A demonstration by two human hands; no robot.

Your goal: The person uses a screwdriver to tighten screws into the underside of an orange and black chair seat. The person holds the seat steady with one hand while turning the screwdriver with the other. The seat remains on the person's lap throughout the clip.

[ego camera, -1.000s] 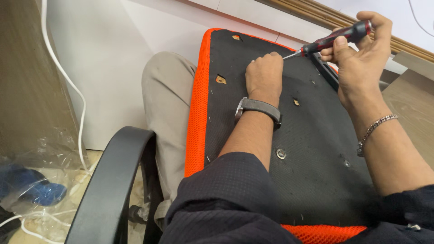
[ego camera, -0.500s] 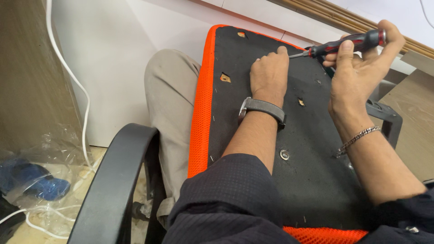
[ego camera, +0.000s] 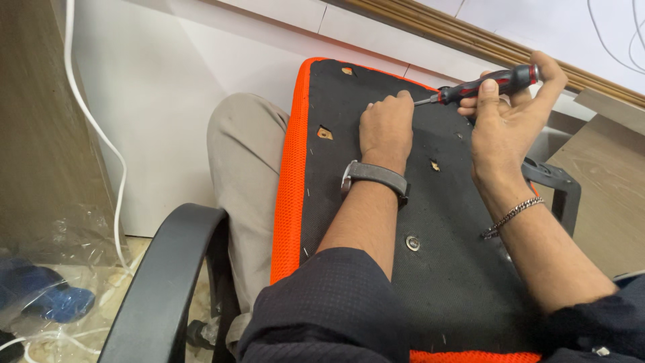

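Black armrest point(ego camera: 168, 282) is being seen lower left; orange-edged seat base point(ego camera: 376, 202) is being steadied on lap, ctr frame, by left hand point(ego camera: 385, 128), fist closed. Upper right, red/black screwdriver point(ego camera: 487, 83) is being gripped by right hand point(ego camera: 505, 121).

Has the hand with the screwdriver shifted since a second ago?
Yes. The right hand and screwdriver rose slightly from the black seat underside, tilting more level.

One head-worn view looks steeply down, close over the lap.
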